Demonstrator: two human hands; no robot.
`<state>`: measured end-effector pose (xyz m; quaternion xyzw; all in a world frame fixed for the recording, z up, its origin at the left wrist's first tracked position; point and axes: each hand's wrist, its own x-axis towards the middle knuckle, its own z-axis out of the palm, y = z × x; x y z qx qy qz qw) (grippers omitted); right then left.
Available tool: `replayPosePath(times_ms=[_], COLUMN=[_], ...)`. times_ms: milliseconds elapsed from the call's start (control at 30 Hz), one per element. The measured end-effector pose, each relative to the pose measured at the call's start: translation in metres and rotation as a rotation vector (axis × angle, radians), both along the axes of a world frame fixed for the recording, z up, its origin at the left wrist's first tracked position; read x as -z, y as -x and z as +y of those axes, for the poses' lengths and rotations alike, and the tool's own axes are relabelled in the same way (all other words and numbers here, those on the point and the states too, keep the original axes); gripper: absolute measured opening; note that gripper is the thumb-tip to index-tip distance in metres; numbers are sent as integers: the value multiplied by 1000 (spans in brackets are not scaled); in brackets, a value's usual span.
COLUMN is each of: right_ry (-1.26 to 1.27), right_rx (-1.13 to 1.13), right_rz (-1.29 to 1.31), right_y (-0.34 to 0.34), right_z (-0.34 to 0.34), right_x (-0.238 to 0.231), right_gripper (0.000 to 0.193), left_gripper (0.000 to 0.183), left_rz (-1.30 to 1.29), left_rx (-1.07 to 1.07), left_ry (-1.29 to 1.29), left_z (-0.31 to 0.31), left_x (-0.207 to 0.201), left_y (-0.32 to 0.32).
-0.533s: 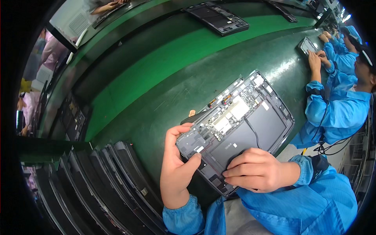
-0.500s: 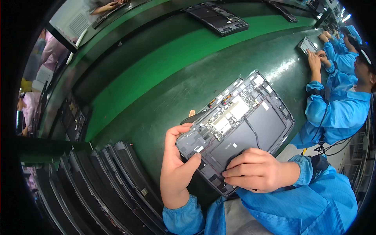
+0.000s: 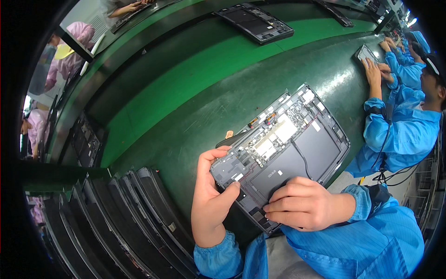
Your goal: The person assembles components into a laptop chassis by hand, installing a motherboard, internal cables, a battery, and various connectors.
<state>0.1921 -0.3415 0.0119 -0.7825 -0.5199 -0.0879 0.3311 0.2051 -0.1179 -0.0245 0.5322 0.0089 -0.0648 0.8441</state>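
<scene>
An opened tablet-like device (image 3: 237,160), its inside facing up, lies tilted in front of me. Inside it are a circuit board (image 3: 283,130) with bright metal shields, a flat dark battery (image 3: 318,149) and a black cable (image 3: 299,156). My left hand (image 3: 211,190) grips the device's left corner, thumb on top and fingers around the outer edge. Over the near edge sits my right hand (image 3: 302,204), fingers bent and pressed together, their tips at the frame beside the battery. Whatever those fingertips hold, if anything, is hidden.
Several dark device shells (image 3: 139,209) stand in a row at the lower left. Another opened device (image 3: 255,23) rests on the bright green strip (image 3: 186,79) beyond the dark green table (image 3: 200,116). At right, a co-worker in blue (image 3: 395,125) handles a similar device (image 3: 367,53).
The held device has shifted very slightly to the right with my left hand. Both hands keep their grip. At the far left, a person in pink has moved into fuller view.
</scene>
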Motion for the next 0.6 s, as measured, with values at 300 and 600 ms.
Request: replayPosePath(times_ms=[300, 600], right_ry=[1, -323], right_rx=[97, -258], right_rz=[97, 543], right_y=[4, -58], right_z=[9, 36], right_x=[0, -81], right_gripper=[25, 17], left_gripper=[58, 62], left_rz=[-14, -142], left_rx=[1, -44], left_ry=[2, -284], left_z=[5, 2], left_x=[5, 28], left_y=[-9, -5])
